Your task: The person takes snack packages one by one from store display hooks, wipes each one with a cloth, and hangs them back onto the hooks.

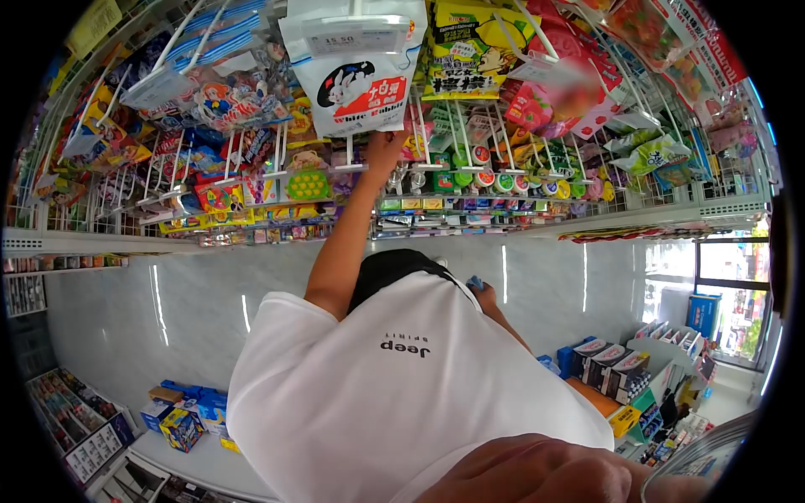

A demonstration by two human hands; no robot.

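Note:
My left hand [386,152] reaches up to the candy rack, at the lower edge of a white candy bag [356,80] printed "White Rabbit". The bag hangs from a hook behind a price tag reading 15.50. Part of my fingers is hidden there, so their grip is unclear. Low beside my body, my right hand [484,295] is closed around a small blue object [475,282] whose kind I cannot make out. A yellow lemon candy bag [474,50] hangs to the right of the white one. Below it are small round candy tubs [482,168].
Metal hooks with candy bags fill the rack; pink bags [553,96] hang to the right, clear bags of wrapped sweets [222,88] to the left. Grey floor [201,293] lies below. Boxes [182,427] stand behind me at left, a stacked counter [608,369] at right.

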